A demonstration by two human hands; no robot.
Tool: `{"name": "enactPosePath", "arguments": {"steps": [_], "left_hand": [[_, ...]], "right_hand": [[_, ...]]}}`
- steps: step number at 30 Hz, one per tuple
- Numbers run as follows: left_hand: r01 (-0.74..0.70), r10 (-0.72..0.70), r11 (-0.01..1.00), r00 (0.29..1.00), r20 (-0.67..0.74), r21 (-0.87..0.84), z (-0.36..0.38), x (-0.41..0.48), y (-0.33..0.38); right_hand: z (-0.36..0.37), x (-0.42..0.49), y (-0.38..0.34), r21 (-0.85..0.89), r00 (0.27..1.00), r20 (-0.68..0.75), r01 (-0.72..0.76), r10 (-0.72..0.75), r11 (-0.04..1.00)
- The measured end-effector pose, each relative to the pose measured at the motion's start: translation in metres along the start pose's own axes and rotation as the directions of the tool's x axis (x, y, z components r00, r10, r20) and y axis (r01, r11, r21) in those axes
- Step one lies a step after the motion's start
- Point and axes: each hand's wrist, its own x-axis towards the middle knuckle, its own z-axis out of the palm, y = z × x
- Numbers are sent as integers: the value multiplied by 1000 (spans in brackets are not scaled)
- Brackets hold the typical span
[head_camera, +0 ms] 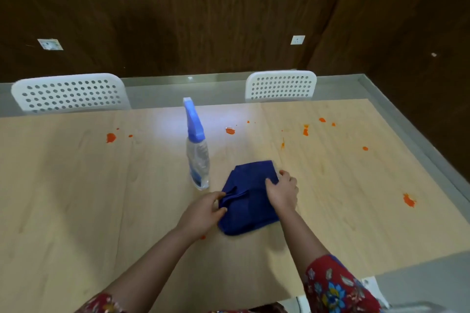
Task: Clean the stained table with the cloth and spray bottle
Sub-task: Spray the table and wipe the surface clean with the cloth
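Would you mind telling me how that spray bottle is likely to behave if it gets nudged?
The spray bottle stands tall and narrow on a small base, so it probably tips easily. Its clear body looks partly filled, likely fairly light. The smooth table may let it slide.

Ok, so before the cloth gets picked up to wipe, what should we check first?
1. Both hands on the blue cloth: ok, left hand pinches its near-left edge, right hand holds its right edge.
2. Spray bottle upright, beside the cloth: ok.
3. Liquid in the bottle: cannot tell.
4. Orange stains sprayed: cannot tell.
5. Table clean: not ok, stains remain.
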Motion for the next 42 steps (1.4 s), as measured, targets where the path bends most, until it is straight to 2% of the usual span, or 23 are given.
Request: {"name": "enactPosePath", "arguments": {"steps": [2,4,6,7,8,10,12,15,17,19,21,22,24,25,27,28,29,30,32,36,37,40,42], "left_hand": [[-128,134,982,990,-36,136,19,15,12],[-123,149,956,985,-81,265,33,30,20],[-73,125,933,984,-125,353,44,43,25],[-55,113,943,981,-160,328,45,48,27],[-38,83,972,979,-186,234,48,52,32],[3,4,1000,973,-232,31,53,59,41],[-16,14,1000,974,-227,-6,57,62,46],[-124,140,987,977,-159,106,70,62,53],[-149,165,976,982,-92,157,81,61,59],[-176,191,960,980,-49,216,94,63,66],[-193,204,946,979,-16,260,101,65,72],[-194,200,942,980,4,275,105,67,75],[-173,167,936,985,46,307,111,68,74],[-161,146,929,987,70,333,114,68,72],[-148,107,903,987,122,403,120,69,66],[-152,99,886,985,140,438,122,69,63],[-154,94,871,984,151,466,124,69,61],[-159,93,859,983,158,486,124,69,60],[-161,81,849,981,177,503,125,70,60],[-189,83,844,971,225,503,121,72,58],[-187,77,843,970,230,505,122,72,58],[-178,57,836,969,241,519,122,73,60],[-173,50,837,969,243,519,121,71,62]], "right_hand": [[4,5,23,-196,1000,4,6,-6,981],[3,6,30,-163,996,88,38,-23,986],[-7,4,34,116,969,232,61,-86,991],[-15,1,32,299,947,303,11,-106,954],[-28,-1,35,460,923,368,-81,-107,884],[-57,-2,46,626,898,435,-242,-74,741],[-90,-2,60,679,932,360,-237,-34,695],[-146,0,74,727,980,162,-38,-118,685],[-178,-3,75,623,967,80,141,-241,770],[-192,-3,81,396,921,34,343,-387,852],[-187,-2,97,106,866,170,459,-470,882],[-182,-2,108,-5,849,309,452,-428,892],[-168,-5,126,-118,812,539,334,-222,935],[-157,-4,131,-143,833,526,286,-172,948],[-125,7,139,-160,958,223,216,-178,963],[-106,13,140,-203,985,90,163,-147,966],[-85,19,140,-282,994,34,106,-100,954],[-63,22,142,-379,996,18,83,-82,922],[-38,22,154,-511,990,-8,119,-143,852],[-75,19,208,-512,941,28,303,-337,803],[-90,30,223,-512,947,8,280,-322,812],[-109,79,219,-482,977,-154,59,-151,874],[-92,96,184,-457,969,-185,64,-165,887]]}}
